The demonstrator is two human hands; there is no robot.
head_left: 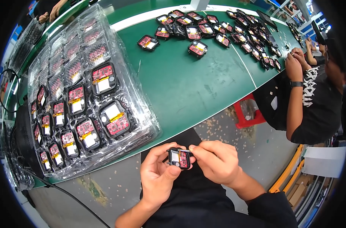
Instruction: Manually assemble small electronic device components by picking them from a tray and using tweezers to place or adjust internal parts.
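Observation:
Above my lap, my left hand (157,178) grips a small black watch-style case (174,157) by its edges, fingers behind and thumb at the near side. Its open face shows a red circuit board, a silver-white battery and yellow-orange tape. In my right hand (219,162) a thin, light-coloured tool (184,150) is pinched between thumb and fingers. It lies across the case's upper edge; whether it is tweezers or a pick I cannot tell, since the fingers cover most of it.
Stacked clear plastic trays (144,125) with similar cases stand left on the green table (173,91). More cases (193,32) lie piled at the far side. A co-worker (313,87) sits at right, near a red stool (249,112). A black cable (72,195) runs at lower left.

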